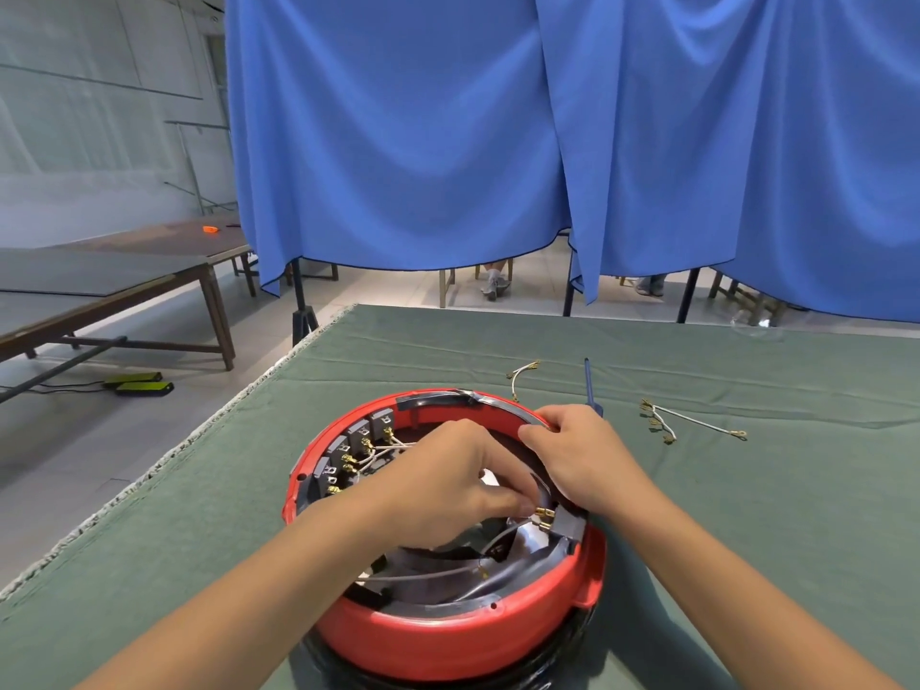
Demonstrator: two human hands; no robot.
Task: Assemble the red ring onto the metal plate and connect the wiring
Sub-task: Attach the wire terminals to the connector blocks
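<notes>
A red ring (448, 634) stands on the green table, around a dark metal plate (517, 550) that shows inside it. Grey terminal blocks (348, 448) with brass-ended white wires line its inner left wall. My left hand (448, 480) reaches into the ring and pinches a brass wire connector (543, 517) against a grey block (567, 525) at the right inner wall. Beside it, my right hand (582, 455) rests on the ring's right rim, its fingers curled over the edge. A loose white wire (428, 575) trails across the plate.
Spare white wires with brass ends lie on the green cloth: a short one (522, 373) behind the ring and a bundle (682, 421) to the right. A blue screwdriver (591, 385) lies behind my right hand. The table's left edge (199, 435) is close. Blue curtains hang behind.
</notes>
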